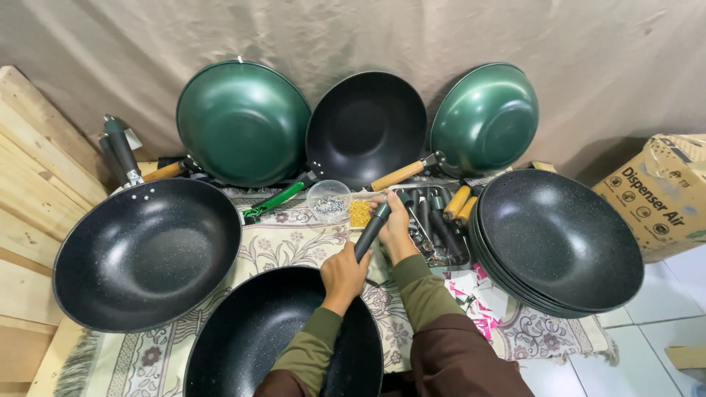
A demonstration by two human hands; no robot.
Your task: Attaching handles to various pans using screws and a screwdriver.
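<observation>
While the dark handle [371, 229] juts up from the black wok [257, 345] nearest me, I see my left hand [344, 276] wrapped around it and my right hand [397, 224] pinching its tip, beside the tray of handles [434, 228].

A brown cardboard box [665, 192] with dark print stands on the white tiled floor [647, 345], tilted. It sits off the rug's [279, 250] far right corner.

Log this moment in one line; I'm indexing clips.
left hand: grips dark handle | right hand: at handle's top end | black wok: nearest, below hands
</observation>
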